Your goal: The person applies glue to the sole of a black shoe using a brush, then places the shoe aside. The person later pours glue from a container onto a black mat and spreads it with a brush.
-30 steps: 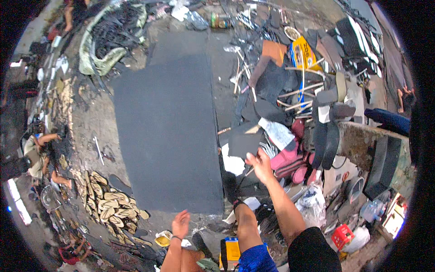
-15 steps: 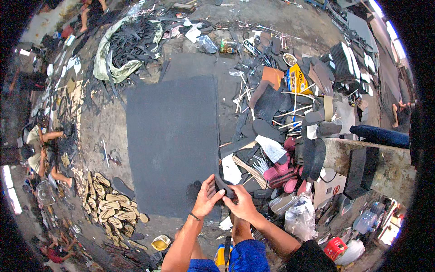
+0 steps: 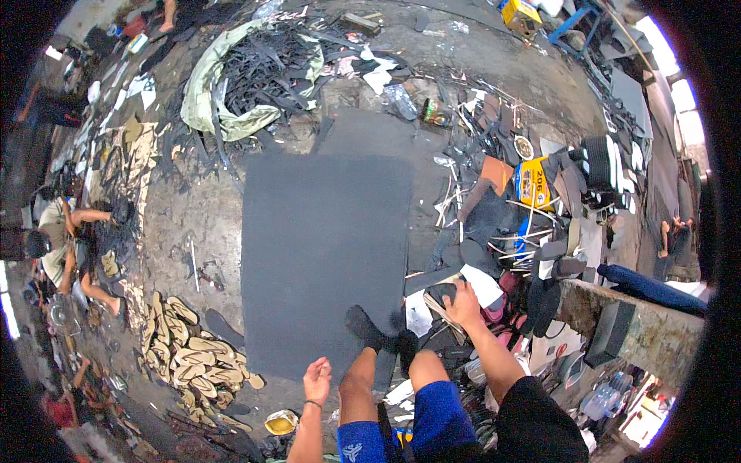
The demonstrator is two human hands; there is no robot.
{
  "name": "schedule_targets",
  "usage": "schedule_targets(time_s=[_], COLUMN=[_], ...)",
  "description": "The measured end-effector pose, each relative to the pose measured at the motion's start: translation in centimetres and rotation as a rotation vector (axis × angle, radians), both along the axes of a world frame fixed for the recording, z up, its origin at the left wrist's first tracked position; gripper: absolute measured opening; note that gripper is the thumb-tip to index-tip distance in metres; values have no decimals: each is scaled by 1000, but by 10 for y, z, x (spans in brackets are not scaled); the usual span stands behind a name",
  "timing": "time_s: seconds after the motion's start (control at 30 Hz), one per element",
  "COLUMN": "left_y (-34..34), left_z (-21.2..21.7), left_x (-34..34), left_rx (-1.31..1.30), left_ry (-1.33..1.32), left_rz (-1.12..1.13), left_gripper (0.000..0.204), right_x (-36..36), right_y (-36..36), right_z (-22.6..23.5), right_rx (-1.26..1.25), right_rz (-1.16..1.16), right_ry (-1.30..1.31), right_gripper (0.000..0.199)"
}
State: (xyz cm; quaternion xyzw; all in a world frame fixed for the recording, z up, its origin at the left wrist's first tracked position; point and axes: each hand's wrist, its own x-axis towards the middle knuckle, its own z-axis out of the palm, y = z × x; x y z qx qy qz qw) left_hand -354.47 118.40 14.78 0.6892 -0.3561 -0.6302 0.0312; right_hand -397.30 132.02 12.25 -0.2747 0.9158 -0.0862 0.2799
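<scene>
A large dark grey rubber sheet (image 3: 324, 262) is shown laid flat on the concrete floor (image 3: 193, 224), seen from above. The person's right hand (image 3: 464, 302) is placed on a dark sole-shaped piece (image 3: 441, 294) at the sheet's right edge, beside a white sheet (image 3: 482, 284) and a heap of offcuts; whether the grip is closed on the piece cannot be told, as the fingers are hidden by the back of the hand. The left hand (image 3: 316, 380) is held free just below the sheet's near edge, its grip loose and empty, fingers slightly spread. The person's feet are set on the near edge of the sheet. A pile of tan cut-out soles (image 3: 181, 351) is seen to the lower left, and a yellow crate (image 3: 534, 184) to the right. Another person (image 3: 65, 247) is seated at the far left.
</scene>
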Motion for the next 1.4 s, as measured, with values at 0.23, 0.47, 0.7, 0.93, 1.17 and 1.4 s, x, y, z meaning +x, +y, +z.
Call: schedule_targets(time_s=[0.23,0.47,0.7,0.93,1.17,1.4], left_y=[-84,-166,-204,-263,-325,-358], left_z=[-16,-47,-87,-45,5,50], left_x=[12,-104,-275,-420,-447,-419], left_rx=[-29,71,321,451,356,267], left_ry=[-122,-74,-45,-35,-112,51], left_rz=[-13,90,95,201,79,279], left_gripper=[33,41,44,43,42,39], right_x=[-84,-253,-410,-431,-415,-398], right_y=[-180,-370,-499,-515,-521,-480], right_z=[-37,-146,-304,-304,-224,-143], right_rx=[-165,-149,71,-52,-294,-229], right_rz=[80,-10,-66,-110,-65,69], right_ry=[16,10,179,114,219,1], right_gripper=[48,47,62,64,73,50])
